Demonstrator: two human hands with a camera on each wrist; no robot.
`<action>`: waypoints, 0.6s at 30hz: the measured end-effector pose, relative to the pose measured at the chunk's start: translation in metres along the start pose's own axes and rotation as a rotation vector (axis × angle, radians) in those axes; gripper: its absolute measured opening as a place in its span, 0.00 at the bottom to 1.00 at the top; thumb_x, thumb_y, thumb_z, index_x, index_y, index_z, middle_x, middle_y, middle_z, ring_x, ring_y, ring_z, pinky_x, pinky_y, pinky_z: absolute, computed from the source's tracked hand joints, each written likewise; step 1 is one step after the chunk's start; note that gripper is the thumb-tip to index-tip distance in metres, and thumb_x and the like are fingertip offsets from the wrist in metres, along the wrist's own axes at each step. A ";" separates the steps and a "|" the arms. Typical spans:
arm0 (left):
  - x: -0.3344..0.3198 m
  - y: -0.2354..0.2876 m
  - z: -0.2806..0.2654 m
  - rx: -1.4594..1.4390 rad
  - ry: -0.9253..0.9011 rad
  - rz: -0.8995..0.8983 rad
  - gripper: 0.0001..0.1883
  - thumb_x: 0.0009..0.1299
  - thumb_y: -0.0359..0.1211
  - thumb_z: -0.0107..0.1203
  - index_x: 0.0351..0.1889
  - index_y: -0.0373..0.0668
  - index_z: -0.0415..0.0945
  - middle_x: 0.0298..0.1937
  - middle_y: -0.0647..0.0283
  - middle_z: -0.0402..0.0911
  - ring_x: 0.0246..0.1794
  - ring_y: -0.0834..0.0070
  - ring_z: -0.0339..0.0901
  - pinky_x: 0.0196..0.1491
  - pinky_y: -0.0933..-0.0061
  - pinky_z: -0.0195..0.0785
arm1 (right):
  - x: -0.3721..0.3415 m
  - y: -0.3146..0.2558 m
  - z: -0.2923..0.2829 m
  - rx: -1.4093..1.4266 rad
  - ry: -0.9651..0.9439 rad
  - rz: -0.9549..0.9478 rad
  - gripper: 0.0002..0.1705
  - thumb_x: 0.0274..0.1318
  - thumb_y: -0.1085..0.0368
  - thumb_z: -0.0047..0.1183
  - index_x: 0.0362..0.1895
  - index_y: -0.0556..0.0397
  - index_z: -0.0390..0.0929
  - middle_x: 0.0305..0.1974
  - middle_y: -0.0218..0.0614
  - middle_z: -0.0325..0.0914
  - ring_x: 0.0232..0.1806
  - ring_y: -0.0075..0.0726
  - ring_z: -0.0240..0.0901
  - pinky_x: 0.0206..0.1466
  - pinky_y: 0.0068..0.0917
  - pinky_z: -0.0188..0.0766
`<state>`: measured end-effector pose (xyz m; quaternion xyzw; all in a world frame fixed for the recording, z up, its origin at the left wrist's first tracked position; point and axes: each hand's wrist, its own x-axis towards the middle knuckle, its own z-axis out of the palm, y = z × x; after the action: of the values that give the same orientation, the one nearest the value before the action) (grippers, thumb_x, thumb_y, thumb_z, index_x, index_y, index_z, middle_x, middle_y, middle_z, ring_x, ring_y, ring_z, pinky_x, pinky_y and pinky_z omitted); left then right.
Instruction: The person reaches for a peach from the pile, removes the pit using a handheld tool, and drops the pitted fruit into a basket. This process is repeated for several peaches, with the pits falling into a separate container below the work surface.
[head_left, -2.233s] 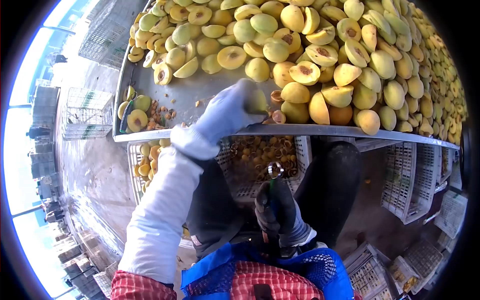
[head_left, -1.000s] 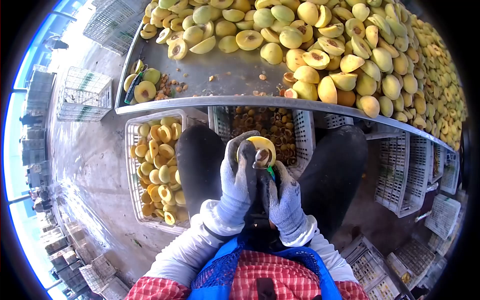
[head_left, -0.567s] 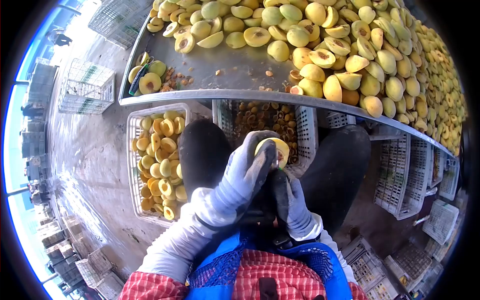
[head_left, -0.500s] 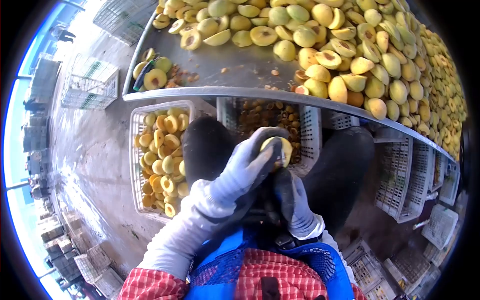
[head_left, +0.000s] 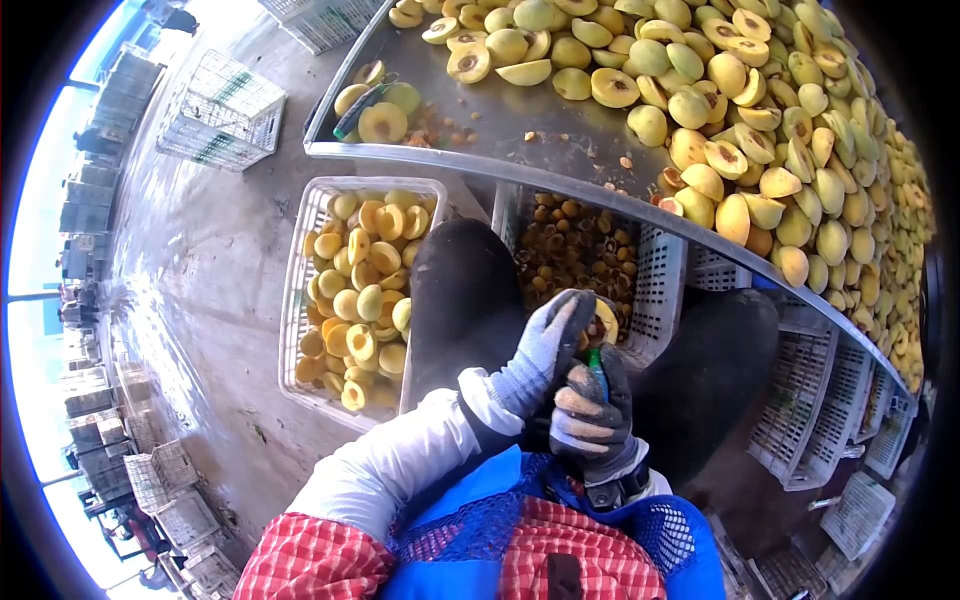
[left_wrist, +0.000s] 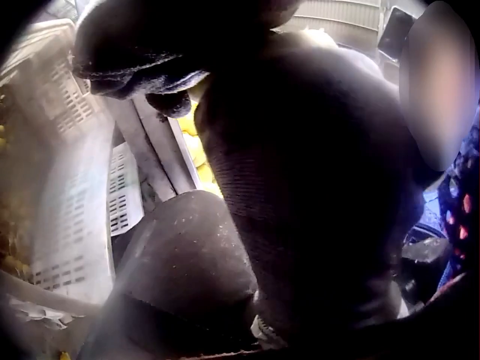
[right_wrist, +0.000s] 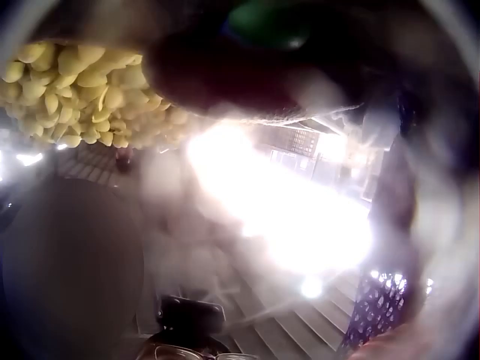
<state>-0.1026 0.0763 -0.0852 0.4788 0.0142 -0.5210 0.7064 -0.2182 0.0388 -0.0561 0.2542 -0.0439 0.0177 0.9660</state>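
Note:
In the head view, my gloved left hand (head_left: 545, 350) holds a yellow fruit half (head_left: 605, 322) above my lap, its cut face and brown centre turned to the right. Just below the fruit, my right hand (head_left: 597, 412) has its fingers curled round a green-handled tool (head_left: 597, 368); the tool's tip meets the cut face and is hard to make out. Dark glove (left_wrist: 300, 165) fills much of the left wrist view. A green handle (right_wrist: 270, 24) shows blurred at the top of the right wrist view.
A metal table (head_left: 480, 165) heaped with fruit halves (head_left: 735, 215) spans the top. Below its edge stand a white crate (head_left: 292, 300) of hollowed halves and a crate (head_left: 660, 290) of brown pits between my knees. More crates (head_left: 222, 112) stand on the floor.
My left hand has come down from the table with a fruit half to my right hand's tool. Since half a second ago, my right hand has turned, showing its curled fingers; the head view has shifted.

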 end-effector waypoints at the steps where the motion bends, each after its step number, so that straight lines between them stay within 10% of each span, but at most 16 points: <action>1: -0.006 0.013 0.004 0.041 -0.034 0.001 0.13 0.75 0.34 0.47 0.50 0.34 0.74 0.43 0.66 0.78 0.44 0.81 0.74 0.50 0.81 0.68 | 0.002 -0.002 -0.002 -0.017 0.027 0.016 0.32 0.67 0.39 0.32 0.46 0.56 0.73 0.15 0.25 0.65 0.09 0.16 0.60 0.09 0.16 0.62; 6: 0.005 0.006 -0.023 -0.044 0.220 0.050 0.13 0.74 0.40 0.48 0.43 0.39 0.75 0.36 0.65 0.78 0.36 0.77 0.76 0.43 0.76 0.71 | 0.010 -0.010 -0.007 -0.310 0.026 0.032 0.29 0.66 0.37 0.35 0.33 0.50 0.68 0.15 0.26 0.62 0.08 0.17 0.56 0.09 0.19 0.59; 8: -0.005 0.038 -0.016 -0.498 0.305 -0.088 0.15 0.73 0.43 0.48 0.43 0.41 0.75 0.34 0.64 0.77 0.35 0.75 0.75 0.42 0.76 0.71 | 0.004 -0.021 -0.011 -0.161 0.055 -0.057 0.31 0.67 0.38 0.33 0.35 0.56 0.68 0.15 0.30 0.61 0.11 0.23 0.56 0.11 0.21 0.58; 12: -0.013 0.107 -0.071 0.339 0.468 0.765 0.13 0.75 0.37 0.46 0.47 0.38 0.74 0.39 0.61 0.76 0.38 0.75 0.74 0.46 0.75 0.70 | -0.005 -0.038 -0.020 -0.150 0.168 -0.067 0.29 0.67 0.38 0.32 0.36 0.52 0.67 0.17 0.28 0.61 0.11 0.19 0.56 0.14 0.21 0.61; 13: -0.001 0.118 -0.127 0.918 0.648 0.869 0.15 0.75 0.37 0.46 0.49 0.36 0.73 0.40 0.57 0.77 0.39 0.69 0.75 0.47 0.71 0.70 | -0.006 -0.040 -0.018 -0.132 0.191 -0.067 0.30 0.67 0.38 0.32 0.37 0.53 0.67 0.17 0.28 0.61 0.11 0.19 0.55 0.15 0.21 0.61; 15: 0.011 0.132 -0.226 1.721 0.832 0.403 0.24 0.66 0.38 0.57 0.58 0.36 0.69 0.51 0.45 0.73 0.47 0.54 0.73 0.51 0.62 0.68 | -0.006 -0.046 -0.011 -0.232 0.296 -0.129 0.30 0.67 0.37 0.33 0.36 0.52 0.70 0.16 0.26 0.58 0.11 0.19 0.53 0.12 0.18 0.53; 17: 0.030 0.140 -0.207 1.717 0.699 0.647 0.30 0.61 0.38 0.61 0.60 0.38 0.67 0.54 0.44 0.69 0.52 0.53 0.70 0.53 0.60 0.67 | -0.007 -0.052 -0.007 -0.341 0.435 -0.258 0.30 0.66 0.36 0.33 0.34 0.49 0.70 0.13 0.22 0.53 0.08 0.20 0.47 0.10 0.20 0.46; 18: 0.028 0.146 -0.110 1.581 0.606 0.713 0.30 0.60 0.37 0.62 0.60 0.39 0.67 0.55 0.45 0.68 0.54 0.54 0.68 0.52 0.61 0.67 | -0.004 -0.055 -0.002 -0.414 0.568 -0.331 0.30 0.65 0.35 0.33 0.34 0.49 0.70 0.13 0.22 0.53 0.08 0.20 0.47 0.10 0.20 0.46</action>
<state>0.0722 0.1320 -0.0624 0.9148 -0.3102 0.0176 0.2583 -0.2189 -0.0083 -0.0849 0.0425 0.2642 -0.0782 0.9604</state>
